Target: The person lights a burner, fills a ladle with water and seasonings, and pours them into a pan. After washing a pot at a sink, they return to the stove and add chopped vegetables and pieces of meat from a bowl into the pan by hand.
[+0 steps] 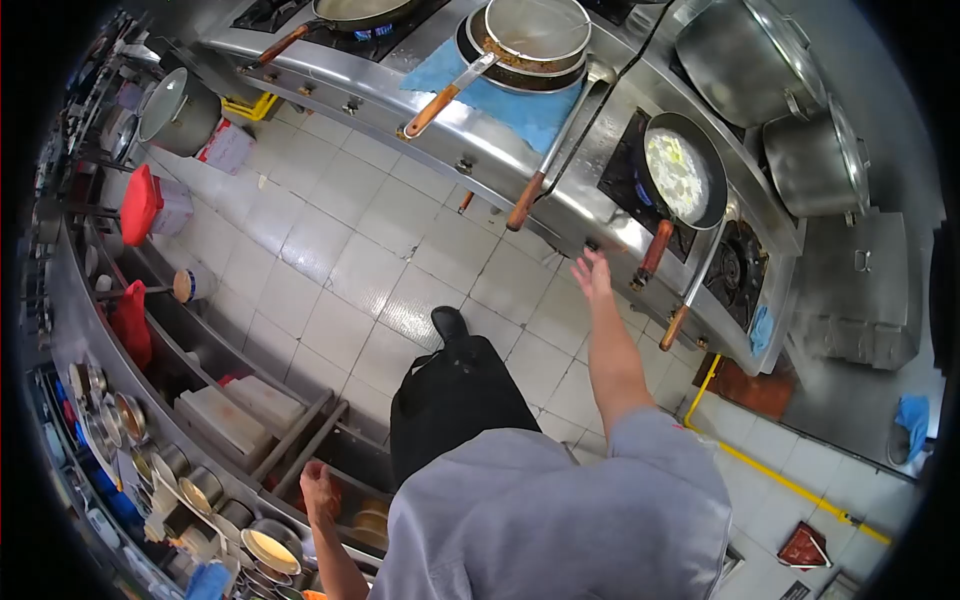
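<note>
My right hand [592, 275] reaches out to the stove front with its fingers stretched and apart, close to a burner knob [591, 246]. Just right of it is the wooden handle [655, 250] of a black frying pan [712, 165], which sits on a burner. White food with a yellow-green piece [675, 165] lies in that pan. At lower left my left hand [320, 491] hangs over a counter drawer [345, 455], its fingers curled and nothing visible in them. Small metal pots [202, 488] stand on the counter beyond it.
A strainer [538, 30] rests over a pan on a blue cloth [535, 112]. Another pan [355, 12] sits over a blue flame. Large steel pots [745, 60] line the back right. A yellow pipe [760, 462] runs along the right, and tiled floor [350, 250] lies between stove and counter.
</note>
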`<state>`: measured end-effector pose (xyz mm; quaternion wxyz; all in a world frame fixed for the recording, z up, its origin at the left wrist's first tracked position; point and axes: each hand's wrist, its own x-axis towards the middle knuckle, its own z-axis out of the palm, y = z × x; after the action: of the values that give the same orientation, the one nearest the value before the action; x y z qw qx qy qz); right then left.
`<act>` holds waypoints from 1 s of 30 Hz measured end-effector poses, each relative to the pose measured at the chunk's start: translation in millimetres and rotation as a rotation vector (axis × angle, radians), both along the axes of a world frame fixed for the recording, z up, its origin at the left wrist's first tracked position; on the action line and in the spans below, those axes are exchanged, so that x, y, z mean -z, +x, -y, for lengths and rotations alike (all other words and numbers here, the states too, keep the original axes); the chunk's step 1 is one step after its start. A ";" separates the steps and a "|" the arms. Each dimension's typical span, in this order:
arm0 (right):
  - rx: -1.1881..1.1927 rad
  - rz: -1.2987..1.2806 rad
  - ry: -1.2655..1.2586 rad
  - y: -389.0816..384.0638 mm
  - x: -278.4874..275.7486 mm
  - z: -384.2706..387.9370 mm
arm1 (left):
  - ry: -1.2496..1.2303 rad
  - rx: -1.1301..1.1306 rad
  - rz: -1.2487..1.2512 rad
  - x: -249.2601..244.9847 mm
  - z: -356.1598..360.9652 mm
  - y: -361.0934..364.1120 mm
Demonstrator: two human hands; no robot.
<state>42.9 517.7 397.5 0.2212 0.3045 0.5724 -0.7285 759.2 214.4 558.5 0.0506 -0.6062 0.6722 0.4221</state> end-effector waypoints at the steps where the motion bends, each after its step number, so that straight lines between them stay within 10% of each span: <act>1: 0.027 0.050 -0.003 -3.9 -3.8 11.1 | 0.013 -0.011 0.001 -1.1 6.5 0.6; 4: 0.140 0.081 0.095 -5.7 4.0 21.9 | 0.201 -0.217 0.031 -49.8 14.1 -51.6; 17: -0.115 0.138 0.396 30.7 91.4 55.7 | 0.009 -0.077 -0.071 58.6 143.4 60.8; 30: -0.744 -0.066 0.176 111.5 5.4 548.0 | -0.266 -0.150 -0.035 37.0 303.4 50.4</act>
<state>154.4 -30.3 392.1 0.4248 0.0705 0.7110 -0.5559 809.6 -88.9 521.6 -0.0734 -0.6487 0.6758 0.3423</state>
